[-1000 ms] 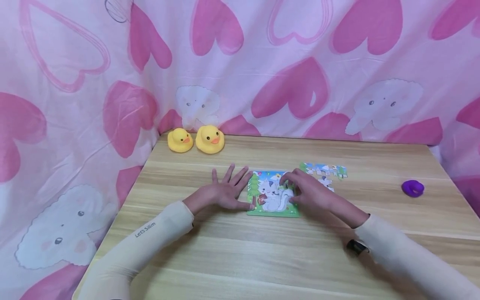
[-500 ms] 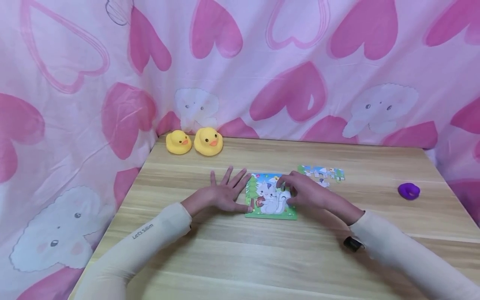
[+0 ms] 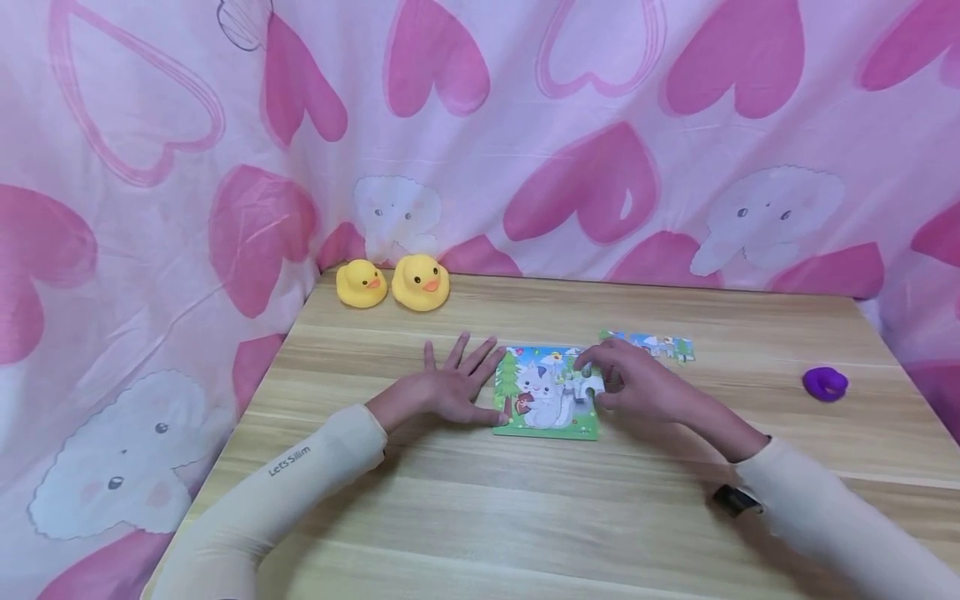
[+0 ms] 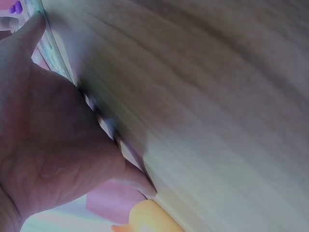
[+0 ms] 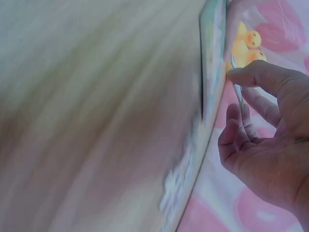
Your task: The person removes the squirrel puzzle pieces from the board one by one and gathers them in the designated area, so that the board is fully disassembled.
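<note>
Mid-frame, the splayed, ungrasping left hand (image 3: pixel 446 393) touches a flat, square, green-edged, squirrel-printed puzzle board (image 3: pixel 543 408); the right hand (image 3: pixel 641 382) pinches a thin, knobbed, whitish puzzle piece (image 3: pixel 589 386).

The head picture is bright, with pale shine on the table (image 3: pixel 487 517) and soft shadows under the sleeves (image 3: pixel 322 454). Both wrist pictures look hazy: the left hand (image 4: pixel 48 135) dark, the puzzle pieces (image 5: pixel 170 193) blurry.

Squirrel puzzle (image 3: pixel 543 402): flat; pale piece (image 3: pixel 587 386): pinched above it; loose pieces (image 3: pixel 666 344): beyond
</note>
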`<state>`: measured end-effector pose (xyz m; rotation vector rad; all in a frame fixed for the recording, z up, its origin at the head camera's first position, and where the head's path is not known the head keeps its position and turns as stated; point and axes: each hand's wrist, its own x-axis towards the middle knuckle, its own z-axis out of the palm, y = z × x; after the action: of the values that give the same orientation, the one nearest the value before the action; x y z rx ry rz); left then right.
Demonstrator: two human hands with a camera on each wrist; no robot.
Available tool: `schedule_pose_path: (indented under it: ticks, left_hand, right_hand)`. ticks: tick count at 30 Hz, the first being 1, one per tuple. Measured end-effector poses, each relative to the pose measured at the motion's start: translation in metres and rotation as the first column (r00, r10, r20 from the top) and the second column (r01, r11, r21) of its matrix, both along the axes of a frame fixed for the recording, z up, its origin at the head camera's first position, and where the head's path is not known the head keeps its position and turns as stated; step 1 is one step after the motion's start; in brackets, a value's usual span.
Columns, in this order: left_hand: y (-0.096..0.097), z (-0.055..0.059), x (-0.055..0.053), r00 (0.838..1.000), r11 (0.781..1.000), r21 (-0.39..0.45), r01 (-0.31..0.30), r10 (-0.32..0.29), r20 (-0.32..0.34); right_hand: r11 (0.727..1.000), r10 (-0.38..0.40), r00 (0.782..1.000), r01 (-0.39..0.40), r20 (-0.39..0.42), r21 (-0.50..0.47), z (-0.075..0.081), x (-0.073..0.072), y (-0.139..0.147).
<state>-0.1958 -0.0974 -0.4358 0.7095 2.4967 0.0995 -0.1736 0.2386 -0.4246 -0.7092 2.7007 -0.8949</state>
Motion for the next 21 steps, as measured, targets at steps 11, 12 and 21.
schedule_pose_path:
  ticks: [11, 12, 21]
  left_hand:
    - [0.002, 0.003, 0.001, 1.0, 1.0, -0.02, -0.005, 0.005, -0.004]
    - [0.002, 0.003, 0.001, 1.0, 1.0, -0.021, -0.006, 0.006, -0.002]
    - [0.002, 0.0, 0.0, 1.0, 1.0, -0.018, -0.005, 0.005, -0.002]
  right_hand:
    - [0.999, -0.046, 0.997, 0.045, -0.067, -0.016, 0.015, 0.009, 0.051]
    - [0.998, -0.054, 0.996, 0.053, -0.068, -0.014, 0.015, 0.011, 0.056]
    - [0.993, -0.115, 0.989, 0.113, -0.095, -0.021, 0.006, 0.017, 0.103]
